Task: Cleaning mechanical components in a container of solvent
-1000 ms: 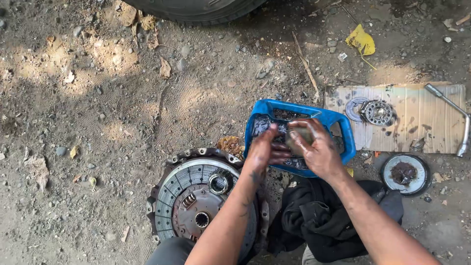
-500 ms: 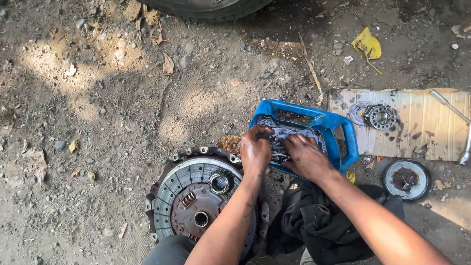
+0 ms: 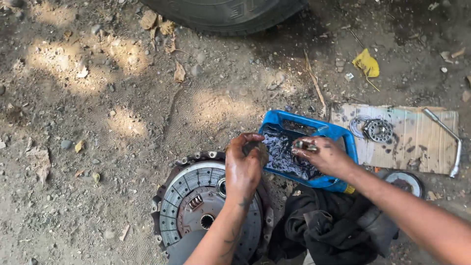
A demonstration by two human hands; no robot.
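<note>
A blue plastic tray (image 3: 338,132) with dark oily liquid sits on the dirt ground. My right hand (image 3: 321,156) hovers over the tray, its fingers pinched on a small metal part (image 3: 306,145). My left hand (image 3: 244,167), greasy, is at the tray's left edge with its fingers curled around a small dark piece (image 3: 255,147). Just below the left hand lies a round clutch pressure plate (image 3: 196,206) with a toothed rim.
A cardboard sheet (image 3: 417,142) to the right carries a bearing (image 3: 378,130) and a metal wrench (image 3: 449,142). A round lid (image 3: 405,181) lies below it. Black cloth (image 3: 324,225) sits under my right forearm. A tyre (image 3: 221,12) stands at the top.
My hands have drawn slightly apart over the tray. The left hand shifted to the tray's left edge, and the right hand now pinches a small metal part above the liquid.
</note>
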